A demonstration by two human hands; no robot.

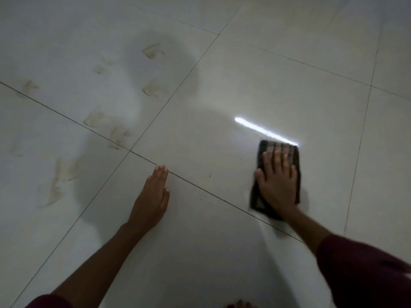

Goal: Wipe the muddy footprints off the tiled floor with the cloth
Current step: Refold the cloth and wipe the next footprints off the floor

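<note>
Tiled floor: glossy pale tiles, dark grout lines. Muddy footprints: several tan smears scattered across the upper-left and left tiles. Right hand: flat, fingers spread, pressing a dark folded cloth onto the floor; the cloth is blurred. Left hand: palm down on the floor, fingers together, fingertips at a grout line. Maroon sleeve on the right arm.

Glossy pale floor tiles, dark grout lines, bright light streak.

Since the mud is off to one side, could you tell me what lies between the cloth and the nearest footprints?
In the head view, the left hand rests flat on bare tile between the cloth and the footprints.
</note>
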